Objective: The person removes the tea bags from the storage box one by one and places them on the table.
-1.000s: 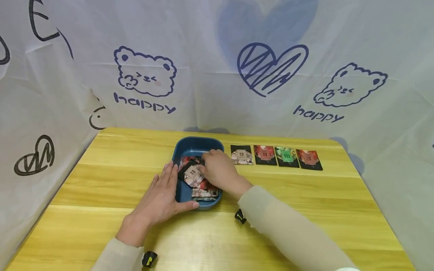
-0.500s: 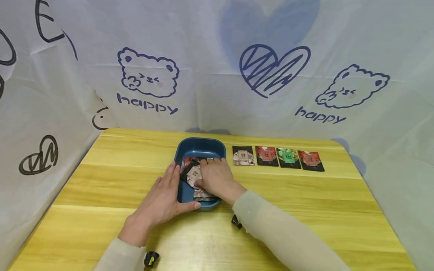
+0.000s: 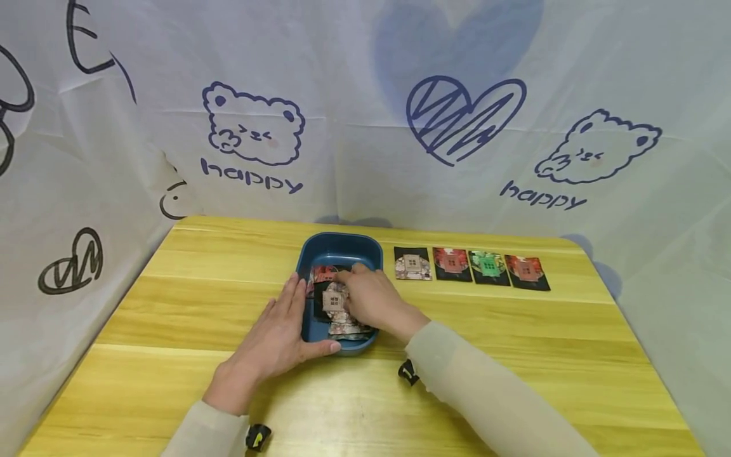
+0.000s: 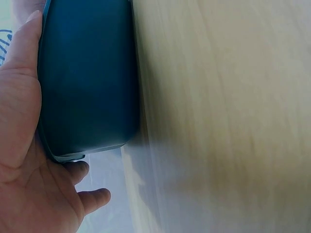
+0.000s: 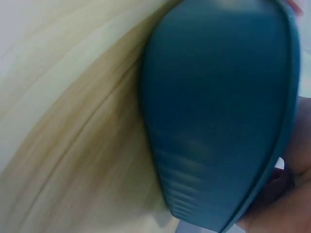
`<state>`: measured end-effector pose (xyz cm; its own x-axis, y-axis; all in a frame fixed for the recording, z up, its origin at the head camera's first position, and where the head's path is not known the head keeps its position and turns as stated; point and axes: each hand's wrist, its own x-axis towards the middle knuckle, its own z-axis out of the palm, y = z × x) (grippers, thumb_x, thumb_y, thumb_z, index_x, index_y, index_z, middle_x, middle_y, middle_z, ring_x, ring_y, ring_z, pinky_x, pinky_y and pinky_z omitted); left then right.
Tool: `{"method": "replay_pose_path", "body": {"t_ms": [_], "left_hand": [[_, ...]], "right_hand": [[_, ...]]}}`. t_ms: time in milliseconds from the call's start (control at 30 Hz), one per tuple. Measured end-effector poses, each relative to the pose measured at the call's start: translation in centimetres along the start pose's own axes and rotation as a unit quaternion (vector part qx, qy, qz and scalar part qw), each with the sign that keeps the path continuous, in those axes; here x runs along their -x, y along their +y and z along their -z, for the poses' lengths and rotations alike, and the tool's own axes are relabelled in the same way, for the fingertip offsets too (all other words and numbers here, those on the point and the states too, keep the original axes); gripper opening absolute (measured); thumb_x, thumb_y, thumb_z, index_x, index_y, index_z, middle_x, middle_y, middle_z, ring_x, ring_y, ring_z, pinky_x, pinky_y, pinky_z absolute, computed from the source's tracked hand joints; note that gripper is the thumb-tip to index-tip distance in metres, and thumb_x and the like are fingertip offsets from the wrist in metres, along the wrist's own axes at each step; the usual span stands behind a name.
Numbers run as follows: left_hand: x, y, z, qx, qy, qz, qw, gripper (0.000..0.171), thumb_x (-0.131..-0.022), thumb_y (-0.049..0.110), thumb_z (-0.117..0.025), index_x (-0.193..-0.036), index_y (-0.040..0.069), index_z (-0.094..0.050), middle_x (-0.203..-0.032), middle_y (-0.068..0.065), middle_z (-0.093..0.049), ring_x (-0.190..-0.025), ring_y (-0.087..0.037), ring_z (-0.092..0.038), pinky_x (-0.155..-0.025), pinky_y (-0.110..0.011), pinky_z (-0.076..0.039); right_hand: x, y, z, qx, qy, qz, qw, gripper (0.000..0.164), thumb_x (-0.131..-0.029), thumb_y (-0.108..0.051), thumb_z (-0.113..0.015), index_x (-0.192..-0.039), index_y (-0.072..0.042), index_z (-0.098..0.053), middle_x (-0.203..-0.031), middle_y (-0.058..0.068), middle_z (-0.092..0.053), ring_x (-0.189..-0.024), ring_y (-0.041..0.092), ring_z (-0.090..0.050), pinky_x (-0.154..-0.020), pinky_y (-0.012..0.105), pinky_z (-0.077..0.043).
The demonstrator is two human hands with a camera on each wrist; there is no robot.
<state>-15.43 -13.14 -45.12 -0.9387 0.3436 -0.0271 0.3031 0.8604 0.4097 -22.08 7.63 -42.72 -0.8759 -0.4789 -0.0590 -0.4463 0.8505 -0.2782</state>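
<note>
A deep blue plastic bin (image 3: 320, 251) holds a heap of small printed sachets. My left hand (image 3: 275, 330) rests along the bin's left side, fingers straight, with the thumb reaching over the near rim. In the left wrist view, its palm lies by the bin's rim. My right hand (image 3: 374, 298) reaches into the bin from the right, its thumb and index finger at the right edge of a black sachet with a pale pink print (image 3: 334, 300). Its other fingertips are hidden among the sachets, and I cannot tell whether it pinches one. Behind that sachet lies a red-printed sachet (image 3: 325, 274).
Right of the bin, a row of flat sachets lies near the table's back edge: a pale pink one (image 3: 413, 263), a red one (image 3: 452, 264), a green one (image 3: 488, 267) and another red one (image 3: 527, 271). A white cloth (image 3: 354, 146) with drawings hangs behind the wooden table (image 3: 491, 324).
My right hand has shifted about inside the bin, and the pale pink sachet has turned more upright and slid slightly right. More of the red sachet shows. My left hand stays at the bin.
</note>
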Motion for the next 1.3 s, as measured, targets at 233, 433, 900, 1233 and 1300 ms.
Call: {"method": "replay_pose_path", "body": {"t_ms": [233,433,900,1233,1300], "left_hand": [[-0.1,0.0,-0.1,0.000,0.001,0.000,1.0000,0.139,-0.080,0.091,-0.060,-0.167,-0.005,-0.011,-0.176,-0.023,0.003,-0.163,-0.040,-0.015,-0.128,-0.062,-0.023],[-0.1,0.0,0.0,-0.002,-0.001,0.000,1.0000,0.137,-0.081,0.087,-0.064,-0.166,-0.006,-0.012,-0.176,-0.023,0.002,-0.163,-0.039,-0.013,-0.128,-0.062,-0.024],[0.0,0.0,-0.1,0.007,-0.001,0.004,1.0000,0.135,-0.082,0.084,-0.067,-0.167,-0.005,-0.011,-0.177,-0.022,0.004,-0.162,-0.042,-0.017,-0.127,-0.062,-0.025],[-0.1,0.0,0.0,0.008,-0.003,0.008,0.9999,0.136,-0.081,0.085,-0.067,-0.167,-0.004,-0.011,-0.177,-0.020,0.006,-0.159,-0.048,-0.020,-0.125,-0.063,-0.030],[-0.1,0.1,-0.1,0.009,-0.003,0.009,0.9999,0.136,-0.081,0.084,-0.068,-0.167,-0.004,-0.011,-0.177,-0.020,0.006,-0.159,-0.048,-0.020,-0.125,-0.062,-0.030]], "right_hand": [[0.4,0.2,0.8,-0.075,-0.022,0.001,0.997,0.055,-0.101,-0.007,-0.064,-0.154,-0.015,-0.055,-0.107,0.011,-0.076,-0.079,0.021,-0.067,-0.067,0.034,-0.052],[0.6,0.6,1.0,-0.107,-0.017,-0.001,0.994,0.047,-0.101,-0.013,-0.069,-0.146,-0.012,-0.058,-0.070,0.006,-0.067,-0.048,0.013,-0.044,-0.053,0.029,-0.040],[1.0,1.3,2.6,-0.203,-0.033,-0.052,0.977,0.048,-0.100,-0.016,-0.068,-0.147,-0.009,-0.059,-0.072,0.000,-0.063,-0.047,0.011,-0.042,-0.055,0.029,-0.042],[1.8,3.4,3.9,-0.253,0.005,-0.100,0.962,0.041,-0.103,-0.018,-0.069,-0.142,-0.008,-0.060,-0.098,0.004,-0.069,-0.063,0.015,-0.052,-0.059,0.029,-0.043],[2.0,3.8,3.9,-0.247,0.005,-0.096,0.964,0.037,-0.104,-0.019,-0.067,-0.139,-0.008,-0.061,-0.097,0.005,-0.069,-0.064,0.016,-0.056,-0.059,0.030,-0.046]]}}
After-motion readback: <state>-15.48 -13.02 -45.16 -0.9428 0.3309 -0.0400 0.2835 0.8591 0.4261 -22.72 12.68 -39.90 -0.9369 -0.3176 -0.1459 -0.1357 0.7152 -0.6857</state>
